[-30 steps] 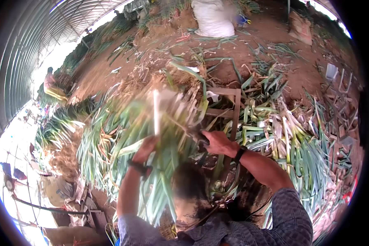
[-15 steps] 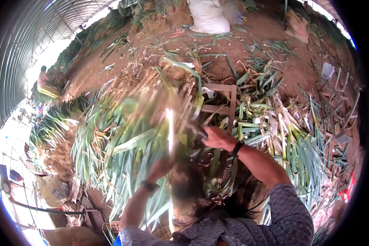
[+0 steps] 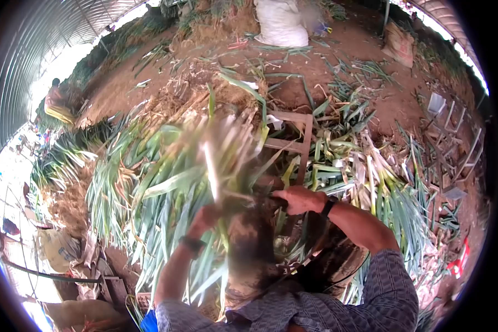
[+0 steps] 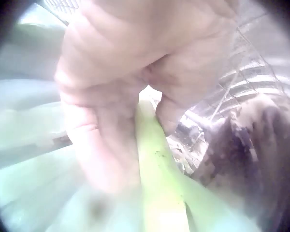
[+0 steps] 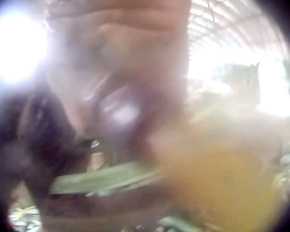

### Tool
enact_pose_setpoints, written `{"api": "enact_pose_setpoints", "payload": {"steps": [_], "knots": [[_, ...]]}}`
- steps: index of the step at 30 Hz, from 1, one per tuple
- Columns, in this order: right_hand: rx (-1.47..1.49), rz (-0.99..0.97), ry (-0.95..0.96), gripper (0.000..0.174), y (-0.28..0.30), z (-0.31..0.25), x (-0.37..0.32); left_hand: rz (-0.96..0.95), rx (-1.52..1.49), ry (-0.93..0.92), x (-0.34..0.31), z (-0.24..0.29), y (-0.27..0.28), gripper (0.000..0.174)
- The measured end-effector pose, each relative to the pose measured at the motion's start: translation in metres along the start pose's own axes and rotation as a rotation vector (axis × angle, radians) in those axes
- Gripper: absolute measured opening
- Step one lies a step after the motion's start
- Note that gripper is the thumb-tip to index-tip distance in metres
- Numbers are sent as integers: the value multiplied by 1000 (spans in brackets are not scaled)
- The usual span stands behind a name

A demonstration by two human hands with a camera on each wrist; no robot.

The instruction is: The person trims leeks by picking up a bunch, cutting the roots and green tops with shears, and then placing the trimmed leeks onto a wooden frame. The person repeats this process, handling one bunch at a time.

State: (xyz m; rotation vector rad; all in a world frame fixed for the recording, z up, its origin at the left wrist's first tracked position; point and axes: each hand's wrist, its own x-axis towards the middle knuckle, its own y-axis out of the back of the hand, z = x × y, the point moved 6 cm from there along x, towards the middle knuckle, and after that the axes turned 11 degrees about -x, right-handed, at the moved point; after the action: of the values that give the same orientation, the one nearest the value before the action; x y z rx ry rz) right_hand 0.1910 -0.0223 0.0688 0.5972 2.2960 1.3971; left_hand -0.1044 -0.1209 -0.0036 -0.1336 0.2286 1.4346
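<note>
My left hand [image 3: 206, 217] grips a leek [image 3: 211, 171], its white shank pointing away from me and its green leaves trailing back towards my body. In the left wrist view the fingers and thumb of the left hand [image 4: 135, 53] curl around the pale green stalk of the leek [image 4: 157, 159]. To the right, my right hand [image 3: 300, 199] holds a dark-handled tool [image 3: 278, 202] with a thin rod reaching left towards the leek. Blur in the right wrist view hides the tool's kind; a dark shiny part [image 5: 123, 108] shows under the right hand [image 5: 121, 38].
A big heap of leeks [image 3: 160, 205] lies under and left of my left hand. Another pile of leeks [image 3: 398, 210] lies on the right, beyond a wooden frame [image 3: 306, 146]. Farther off are a white sack [image 3: 282, 25], a brown sack [image 3: 398, 44] and a seated person [image 3: 57, 104].
The left hand drew the leek back towards my body and right, then moved it forward and left again. My right hand stays in nearly the same place with the tool.
</note>
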Motion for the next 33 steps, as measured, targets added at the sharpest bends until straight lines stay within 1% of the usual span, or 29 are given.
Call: {"api": "enact_pose_setpoints", "payload": {"steps": [1,3,5,6,7,9,10,12,13,15,17,18,19,20,21,22,23,24,25,27,28,29,30,31,32,33], "knots": [[-23,-60,45,38,-9,0,-3,-27,-197,-5,1,-7,7,25],[73,58,-54,39,1,4,-5,-2,-343,137,-2,-21,9,27],[210,196,-162,40,18,12,-6,-85,-309,78,0,-22,-3,28],[148,238,-127,43,20,12,-5,-120,-282,31,3,-17,-12,28],[141,289,-98,41,25,10,-8,-139,-232,-44,7,-15,-19,28],[138,383,-41,37,30,5,-16,-158,-131,-71,7,1,-37,28],[260,384,-148,33,26,23,-15,-163,-79,-25,1,37,-53,28],[518,422,-362,25,18,59,-16,-205,7,-86,10,34,-55,29],[583,481,-522,22,18,82,-19,-225,48,-118,15,32,-56,30],[901,598,-809,16,25,128,-27,-143,6,72,17,34,-57,29],[1307,712,-744,13,36,145,-46,-266,-120,10,30,-4,-53,40],[1304,725,-773,14,37,150,-50,-328,-329,-40,31,-5,-59,44],[1302,741,-800,15,36,154,-53,-349,-348,-45,33,-14,-56,47],[1344,723,-766,19,45,143,-57,-371,-368,-49,36,-27,-52,51],[1340,737,-761,20,46,146,-62,-393,-387,-53,38,-34,-50,55],[1340,757,-758,21,49,149,-67,-411,-366,-23,38,-43,-46,52],[1338,779,-751,23,53,154,-71,-391,-203,2,30,-33,-45,49],[1494,932,-826,25,31,196,-74,-378,-35,29,20,-20,-45,45],[1643,927,-662,26,26,236,-82,-372,128,59,10,-7,-45,42],[1273,1033,-804,19,54,219,-102,-288,389,243,-10,-4,-37,39],[1199,842,-815,15,52,205,-94,-224,312,225,-18,21,-41,31],[1122,641,-823,12,44,185,-86,-225,397,60,-12,33,-45,27],[858,452,-916,11,64,125,-77,-219,479,-102,-9,42,-48,23],[779,311,-702,17,47,114,-66,-175,508,-212,3,31,-42,21],[540,461,-354,23,36,91,-48,-124,544,-322,13,21,-36,20],[537,154,-458,28,45,43,-50,-66,582,-429,23,10,-31,20]]}}
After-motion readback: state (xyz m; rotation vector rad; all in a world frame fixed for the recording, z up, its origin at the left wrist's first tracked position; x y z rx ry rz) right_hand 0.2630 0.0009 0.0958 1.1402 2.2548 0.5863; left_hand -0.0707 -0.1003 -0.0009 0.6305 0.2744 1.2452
